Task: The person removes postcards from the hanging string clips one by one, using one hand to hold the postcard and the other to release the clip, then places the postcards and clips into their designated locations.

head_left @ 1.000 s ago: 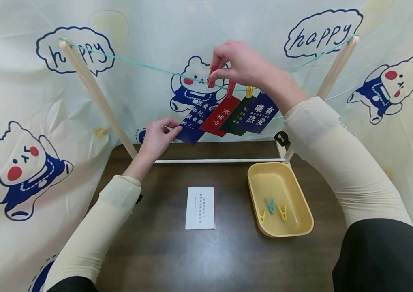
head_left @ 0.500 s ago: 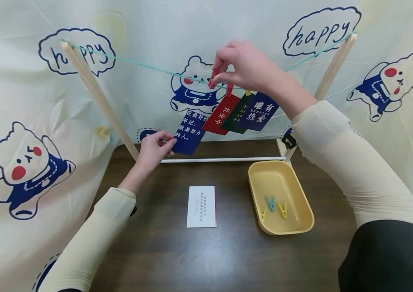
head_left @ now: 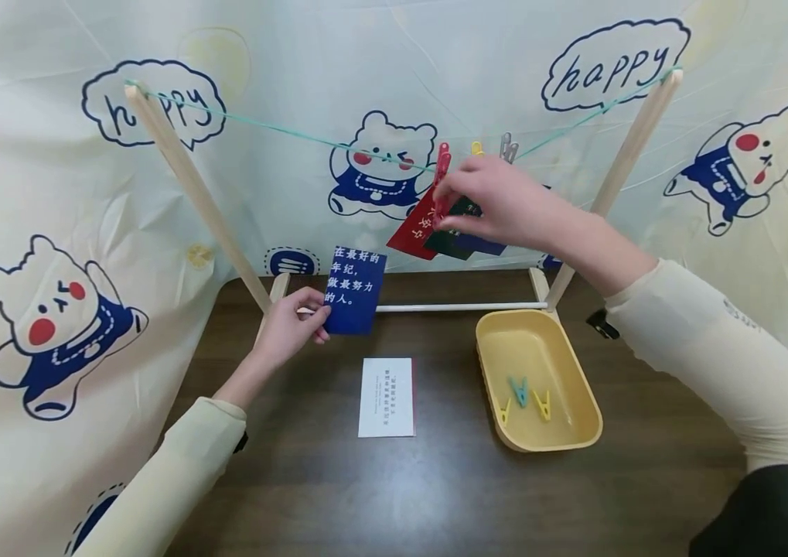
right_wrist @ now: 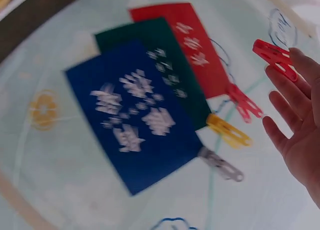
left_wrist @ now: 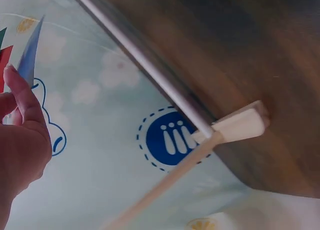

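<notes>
My left hand [head_left: 289,325] pinches the left edge of a blue card [head_left: 357,286] with white writing, held above the table. Between the thumb and finger of my right hand [head_left: 505,203] is a red clothespin [right_wrist: 274,54]. That hand is in front of the cards hanging from the green string [head_left: 282,130] and partly hides them in the head view. In the right wrist view a red card [right_wrist: 192,49], a green card [right_wrist: 172,79] and a dark blue card [right_wrist: 135,155] hang by red [right_wrist: 244,103], yellow [right_wrist: 229,131] and grey [right_wrist: 220,165] clothespins.
Two wooden posts [head_left: 185,170] carry the string, with a white rod [head_left: 449,308] low between them. A white card [head_left: 374,402] lies on the brown table [head_left: 394,495]. At right stands a yellow basket [head_left: 526,340] containing a teal clothespin [head_left: 520,392] and two yellow ones [head_left: 542,406].
The blue card has come away from the string, down and toward me in my left hand. My right hand has lowered and moved right from the string, still pinching the red clothespin.
</notes>
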### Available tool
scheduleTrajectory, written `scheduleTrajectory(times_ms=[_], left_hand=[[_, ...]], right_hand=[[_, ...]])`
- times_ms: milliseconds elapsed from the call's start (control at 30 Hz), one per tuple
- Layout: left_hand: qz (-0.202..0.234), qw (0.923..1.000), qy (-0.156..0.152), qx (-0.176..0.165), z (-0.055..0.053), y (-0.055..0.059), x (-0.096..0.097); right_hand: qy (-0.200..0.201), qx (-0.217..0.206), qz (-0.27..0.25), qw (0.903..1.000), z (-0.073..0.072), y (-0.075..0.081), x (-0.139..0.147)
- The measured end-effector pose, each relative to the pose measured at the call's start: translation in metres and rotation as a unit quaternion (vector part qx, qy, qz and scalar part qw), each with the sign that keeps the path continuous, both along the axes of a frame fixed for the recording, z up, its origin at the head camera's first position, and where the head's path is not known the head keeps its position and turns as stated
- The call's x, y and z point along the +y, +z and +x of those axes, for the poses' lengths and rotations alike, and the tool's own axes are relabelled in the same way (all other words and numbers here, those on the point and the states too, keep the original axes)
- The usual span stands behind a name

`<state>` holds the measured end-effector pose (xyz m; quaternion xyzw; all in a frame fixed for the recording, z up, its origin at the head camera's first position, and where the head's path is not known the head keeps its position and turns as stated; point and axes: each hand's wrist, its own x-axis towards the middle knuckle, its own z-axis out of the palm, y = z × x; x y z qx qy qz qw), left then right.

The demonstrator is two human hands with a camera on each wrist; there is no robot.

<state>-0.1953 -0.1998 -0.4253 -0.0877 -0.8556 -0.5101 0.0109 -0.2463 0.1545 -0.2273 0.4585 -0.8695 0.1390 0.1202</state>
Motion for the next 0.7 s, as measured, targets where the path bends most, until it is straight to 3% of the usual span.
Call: scheduleTrajectory(times_ms=[133,233,433,700], left_hand=[[0.021,0.9996,0.0,-0.02,0.01,-0.011,-0.006],[0.04,0.9972,0.001,-0.063,0.018,-0.024,-0.005],[0.065,0.9849,0.001,-0.16,0.036,-0.05,0.004],[0.099,0.9677,-0.035,-0.229,0.054,-0.075,0.02]], right_hand=[[-0.011,-0.018,-0.001,0.9998,0.007,-0.025,0.016],[-0.021,-0.044,0.004,0.9988,0.012,-0.05,0.026],[-0.037,-0.112,0.052,0.9916,0.03,-0.102,0.038],[-0.061,-0.195,0.088,0.9751,0.044,-0.154,0.058]])
